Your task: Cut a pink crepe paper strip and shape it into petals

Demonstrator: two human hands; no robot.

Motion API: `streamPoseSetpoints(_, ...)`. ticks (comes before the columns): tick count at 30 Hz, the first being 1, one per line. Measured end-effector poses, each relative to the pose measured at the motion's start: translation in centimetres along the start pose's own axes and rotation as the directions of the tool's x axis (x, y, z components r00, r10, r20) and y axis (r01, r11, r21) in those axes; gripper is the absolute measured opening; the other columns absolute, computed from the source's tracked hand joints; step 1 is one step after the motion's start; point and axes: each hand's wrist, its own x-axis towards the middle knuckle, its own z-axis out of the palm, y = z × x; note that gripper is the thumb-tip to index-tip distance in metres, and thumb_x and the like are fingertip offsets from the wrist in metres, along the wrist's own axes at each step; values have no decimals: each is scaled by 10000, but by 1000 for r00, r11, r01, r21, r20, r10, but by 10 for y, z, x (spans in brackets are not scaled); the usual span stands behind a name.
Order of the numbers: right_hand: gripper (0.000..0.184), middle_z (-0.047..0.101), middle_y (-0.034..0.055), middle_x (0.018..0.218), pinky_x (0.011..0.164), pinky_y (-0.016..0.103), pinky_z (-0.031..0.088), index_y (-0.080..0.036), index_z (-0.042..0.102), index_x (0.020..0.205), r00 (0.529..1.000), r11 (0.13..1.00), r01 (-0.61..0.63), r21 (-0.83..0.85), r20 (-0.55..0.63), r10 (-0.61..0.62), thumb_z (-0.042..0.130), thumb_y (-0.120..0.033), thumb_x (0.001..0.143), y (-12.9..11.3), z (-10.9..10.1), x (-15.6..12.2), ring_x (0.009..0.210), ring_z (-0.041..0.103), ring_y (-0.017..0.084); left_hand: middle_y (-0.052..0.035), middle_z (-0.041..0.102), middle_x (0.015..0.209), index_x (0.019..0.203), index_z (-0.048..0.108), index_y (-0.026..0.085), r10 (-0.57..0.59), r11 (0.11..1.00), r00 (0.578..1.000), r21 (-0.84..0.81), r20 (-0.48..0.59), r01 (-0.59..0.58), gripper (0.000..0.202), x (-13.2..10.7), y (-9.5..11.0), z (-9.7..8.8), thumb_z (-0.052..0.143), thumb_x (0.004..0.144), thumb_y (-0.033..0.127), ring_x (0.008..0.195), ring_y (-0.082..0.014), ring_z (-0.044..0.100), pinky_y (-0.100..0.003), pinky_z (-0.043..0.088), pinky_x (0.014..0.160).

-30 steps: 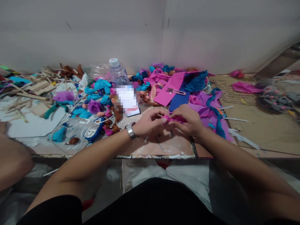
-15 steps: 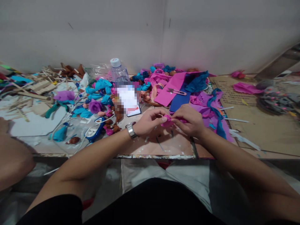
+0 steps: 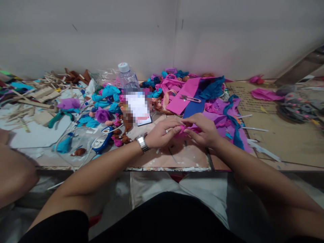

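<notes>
My left hand point(image 3: 162, 134), with a metal watch on the wrist, and my right hand point(image 3: 202, 131) meet over the near edge of the low work board point(image 3: 177, 157). Between their fingertips they pinch a small rolled piece of pink crepe paper point(image 3: 182, 129). Both hands are closed on it, fingers curled. Most of the paper piece is hidden by the fingers. Just behind the hands lie pink, blue and purple paper sheets point(image 3: 194, 101) with small snips point(image 3: 189, 98) on top.
A water bottle point(image 3: 127, 78) stands at the back. Paper roses in blue, purple and pink point(image 3: 103, 108) crowd the left, beside wooden sticks point(image 3: 37, 94) and a blue-white tool point(image 3: 102, 141). Another person's limb point(image 3: 14, 172) is at far left. Cardboard point(image 3: 286, 135) lies right.
My left fingers have shifted over the pink paper roll, turning it slightly against the right hand. The hands stay in the same spot.
</notes>
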Motion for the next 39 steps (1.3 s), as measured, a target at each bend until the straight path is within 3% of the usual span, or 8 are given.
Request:
streamPoseSetpoints(4,257,776,93,1036,837,395,526,-235,691,1248,999,999,33,1,-1,-33,629,-368,1038,3,2,-2,958,719,243,-130,760,1042,1058,734,168,68,995,997,77,21,-69,289,-1,0,2,553,1051,394,1033,-246,663,-404,501,961)
streamPoseSetpoints(10,251,779,68,977,830,403,521,-247,692,1235,1000,1000,5,17,-19,-4,673,-367,1015,7,5,-5,897,715,234,-126,759,1064,1072,730,179,39,997,999,73,-15,-38,316,-1,0,3,542,1054,433,1025,-241,674,-400,512,944)
streamPoseSetpoints(15,158,750,48,883,769,386,505,-238,698,1092,995,998,-60,9,-84,61,725,-345,979,4,4,-4,778,676,211,-117,752,1049,1064,714,170,32,998,999,61,-23,-30,343,0,0,2,493,1075,433,989,-226,668,-381,504,922)
streamPoseSetpoints(23,92,725,32,822,779,387,473,-232,665,948,999,1000,-23,20,-23,23,689,-306,998,2,4,-1,781,663,208,-97,697,973,1026,650,169,12,993,1000,114,10,-13,386,-3,0,5,387,1108,439,905,-208,611,-356,472,855)
streamPoseSetpoints(26,89,725,28,863,789,377,490,-240,666,1022,998,998,-54,30,-15,55,690,-323,998,4,5,-4,789,664,203,-84,675,921,1009,643,171,-3,993,1000,116,26,0,403,-5,-1,6,380,1106,460,861,-205,596,-349,464,820)
streamPoseSetpoints(31,337,749,80,1114,868,388,540,-275,622,1367,995,996,-30,80,96,22,624,-349,1038,6,6,-6,979,699,230,-102,706,987,1095,666,163,-44,996,996,79,83,38,436,-6,-5,6,362,1108,476,895,-212,630,-351,481,842)
streamPoseSetpoints(34,314,745,88,1140,879,387,550,-285,640,1357,995,995,-5,99,99,-5,604,-319,1047,6,6,-6,1036,699,234,-109,727,1040,1153,676,162,-78,996,992,60,98,73,444,-6,-4,6,389,1099,497,951,-226,653,-362,491,875)
streamPoseSetpoints(39,258,753,89,1063,850,417,549,-259,648,1268,998,996,-56,69,33,54,602,-376,1042,7,5,-6,947,699,249,-91,711,1111,1169,655,174,-191,978,981,-77,36,193,401,-3,-1,6,527,1050,535,966,-197,644,-323,489,854)
